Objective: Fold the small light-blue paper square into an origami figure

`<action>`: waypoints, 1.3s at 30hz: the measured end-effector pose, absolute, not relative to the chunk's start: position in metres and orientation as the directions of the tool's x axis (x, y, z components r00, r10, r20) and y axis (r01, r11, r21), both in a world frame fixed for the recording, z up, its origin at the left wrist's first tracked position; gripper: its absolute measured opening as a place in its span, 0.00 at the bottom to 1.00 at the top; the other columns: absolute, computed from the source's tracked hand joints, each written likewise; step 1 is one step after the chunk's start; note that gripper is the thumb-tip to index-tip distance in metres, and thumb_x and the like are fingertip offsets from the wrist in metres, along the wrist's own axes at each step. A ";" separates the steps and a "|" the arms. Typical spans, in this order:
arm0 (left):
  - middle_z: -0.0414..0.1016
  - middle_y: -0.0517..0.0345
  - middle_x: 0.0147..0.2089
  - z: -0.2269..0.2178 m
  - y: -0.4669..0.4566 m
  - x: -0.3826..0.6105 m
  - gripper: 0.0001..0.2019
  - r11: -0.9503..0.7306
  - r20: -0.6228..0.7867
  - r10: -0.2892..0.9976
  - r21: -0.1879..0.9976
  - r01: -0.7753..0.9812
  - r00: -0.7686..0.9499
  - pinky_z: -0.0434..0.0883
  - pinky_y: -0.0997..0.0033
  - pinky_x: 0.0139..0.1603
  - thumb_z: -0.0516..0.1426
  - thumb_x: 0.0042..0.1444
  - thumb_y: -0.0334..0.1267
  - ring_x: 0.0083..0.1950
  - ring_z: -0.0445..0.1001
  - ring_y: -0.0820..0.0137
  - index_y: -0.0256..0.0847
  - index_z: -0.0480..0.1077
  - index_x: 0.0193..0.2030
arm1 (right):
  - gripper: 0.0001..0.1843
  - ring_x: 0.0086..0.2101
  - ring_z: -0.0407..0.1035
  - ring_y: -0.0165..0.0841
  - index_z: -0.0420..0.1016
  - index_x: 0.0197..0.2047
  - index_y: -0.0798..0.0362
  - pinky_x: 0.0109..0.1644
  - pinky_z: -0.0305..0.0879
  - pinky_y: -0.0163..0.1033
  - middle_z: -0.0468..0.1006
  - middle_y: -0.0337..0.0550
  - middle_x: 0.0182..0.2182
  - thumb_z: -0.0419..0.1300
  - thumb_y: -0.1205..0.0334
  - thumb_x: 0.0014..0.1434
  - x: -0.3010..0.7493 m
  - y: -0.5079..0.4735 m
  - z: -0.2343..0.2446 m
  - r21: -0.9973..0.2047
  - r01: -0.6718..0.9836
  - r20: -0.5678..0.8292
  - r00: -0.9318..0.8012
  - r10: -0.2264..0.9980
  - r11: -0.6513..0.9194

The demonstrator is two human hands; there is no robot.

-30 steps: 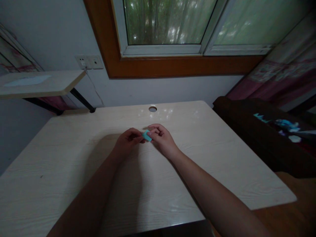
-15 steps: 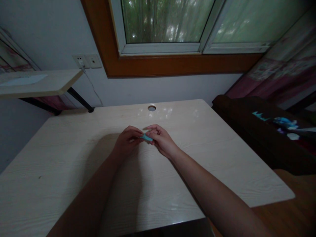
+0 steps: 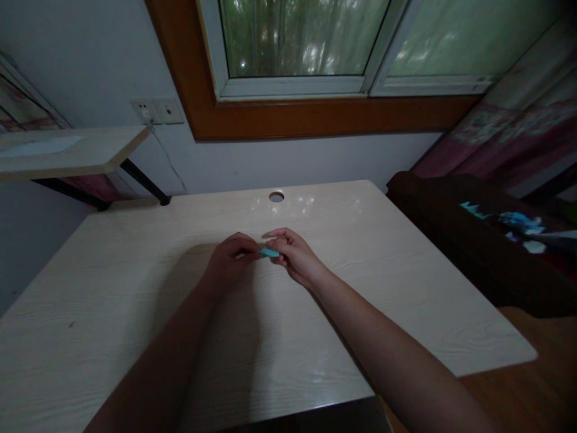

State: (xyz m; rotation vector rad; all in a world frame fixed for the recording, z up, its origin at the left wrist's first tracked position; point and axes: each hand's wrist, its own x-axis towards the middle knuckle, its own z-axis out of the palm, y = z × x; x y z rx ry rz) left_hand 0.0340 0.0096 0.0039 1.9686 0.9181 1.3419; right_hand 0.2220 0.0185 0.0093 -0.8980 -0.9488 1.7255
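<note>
Beyond our pale desk [image 3: 396,294] sits a window [image 3: 297,39]; over the desk's middle, our left hand [image 3: 226,260] and right hand [image 3: 300,258] pinch a small turquoise piece [image 3: 270,252] between their fingers, one from each side.

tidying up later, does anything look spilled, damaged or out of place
A small dark mark on the left of the pale desktop looks odd against the plain grain; dirt or damage, I can't tell. No spill shows. The teal piece between left hand and right hand is too small to judge.
</note>
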 end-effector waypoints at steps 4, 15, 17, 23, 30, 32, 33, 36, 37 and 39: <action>0.76 0.54 0.38 0.004 0.008 0.036 0.04 -0.600 0.544 0.794 0.774 0.202 0.273 0.75 0.70 0.40 0.65 0.54 0.37 0.40 0.76 0.70 0.41 0.76 0.35 | 0.20 0.16 0.56 0.20 0.68 0.38 0.54 0.20 0.44 0.29 0.71 0.31 0.20 0.71 0.60 0.44 0.222 0.018 0.009 -0.890 -0.379 -0.150 -0.286 0.947 -0.255; 0.78 0.55 0.35 0.002 0.005 0.036 0.04 -0.588 0.529 0.805 0.771 0.243 0.270 0.76 0.69 0.40 0.64 0.55 0.36 0.37 0.77 0.70 0.40 0.74 0.33 | 0.20 0.17 0.56 0.20 0.68 0.38 0.55 0.20 0.43 0.29 0.71 0.33 0.21 0.71 0.62 0.43 0.222 0.019 0.009 -0.888 -0.352 -0.191 -0.306 0.933 -0.297; 0.78 0.57 0.33 0.003 0.003 0.037 0.05 -0.550 0.500 0.835 0.779 0.303 0.230 0.76 0.71 0.38 0.65 0.54 0.34 0.35 0.77 0.71 0.40 0.73 0.35 | 0.20 0.17 0.56 0.20 0.68 0.38 0.55 0.20 0.43 0.28 0.70 0.33 0.21 0.70 0.62 0.43 0.222 0.019 0.009 -0.886 -0.355 -0.193 -0.302 0.934 -0.298; 0.77 0.56 0.37 0.011 0.000 0.038 0.07 -0.742 0.663 0.661 0.511 0.433 0.351 0.75 0.74 0.39 0.62 0.57 0.31 0.36 0.76 0.74 0.41 0.75 0.43 | 0.19 0.16 0.56 0.20 0.68 0.37 0.55 0.19 0.44 0.28 0.69 0.32 0.19 0.70 0.63 0.43 0.221 0.020 0.009 -0.885 -0.356 -0.192 -0.304 0.933 -0.299; 0.74 0.56 0.36 0.006 0.003 0.037 0.06 -0.791 0.731 0.565 0.348 0.504 0.383 0.74 0.74 0.38 0.61 0.58 0.30 0.36 0.74 0.73 0.41 0.75 0.42 | 0.20 0.16 0.55 0.20 0.67 0.37 0.55 0.20 0.42 0.29 0.70 0.33 0.21 0.70 0.62 0.42 0.220 0.018 0.014 -0.888 -0.345 -0.207 -0.288 0.935 -0.303; 0.73 0.56 0.36 0.006 0.002 0.037 0.06 -0.789 0.727 0.564 0.332 0.517 0.393 0.74 0.73 0.39 0.61 0.58 0.30 0.37 0.73 0.73 0.41 0.75 0.42 | 0.20 0.16 0.55 0.20 0.67 0.37 0.55 0.20 0.43 0.29 0.70 0.33 0.21 0.70 0.62 0.43 0.220 0.017 0.015 -0.895 -0.338 -0.203 -0.276 0.939 -0.293; 0.73 0.56 0.37 0.007 0.002 0.037 0.07 -0.790 0.726 0.560 0.323 0.521 0.399 0.74 0.73 0.40 0.61 0.58 0.30 0.37 0.73 0.72 0.41 0.75 0.43 | 0.20 0.16 0.55 0.20 0.67 0.37 0.55 0.20 0.43 0.29 0.70 0.33 0.20 0.70 0.61 0.43 0.220 0.017 0.015 -0.901 -0.331 -0.198 -0.265 0.943 -0.282; 0.73 0.55 0.38 0.007 0.001 0.037 0.07 -0.798 0.719 0.551 0.305 0.520 0.424 0.75 0.72 0.40 0.60 0.58 0.29 0.38 0.73 0.72 0.41 0.74 0.43 | 0.20 0.16 0.55 0.20 0.68 0.38 0.54 0.20 0.45 0.29 0.69 0.31 0.20 0.70 0.61 0.43 0.219 0.017 0.013 -0.912 -0.319 -0.182 -0.251 0.951 -0.259; 0.73 0.55 0.39 0.006 0.001 0.037 0.07 -0.799 0.717 0.550 0.304 0.519 0.427 0.75 0.72 0.41 0.60 0.58 0.29 0.39 0.73 0.72 0.41 0.74 0.43 | 0.20 0.16 0.55 0.20 0.68 0.38 0.54 0.20 0.45 0.29 0.69 0.31 0.20 0.70 0.60 0.43 0.218 0.017 0.013 -0.914 -0.315 -0.182 -0.244 0.953 -0.256; 0.73 0.54 0.40 0.004 0.002 0.037 0.07 -0.802 0.716 0.548 0.303 0.515 0.432 0.75 0.72 0.41 0.59 0.59 0.29 0.39 0.73 0.72 0.41 0.74 0.44 | 0.20 0.16 0.56 0.21 0.68 0.38 0.54 0.20 0.46 0.29 0.68 0.30 0.20 0.70 0.60 0.43 0.218 0.017 0.013 -0.918 -0.307 -0.182 -0.235 0.955 -0.251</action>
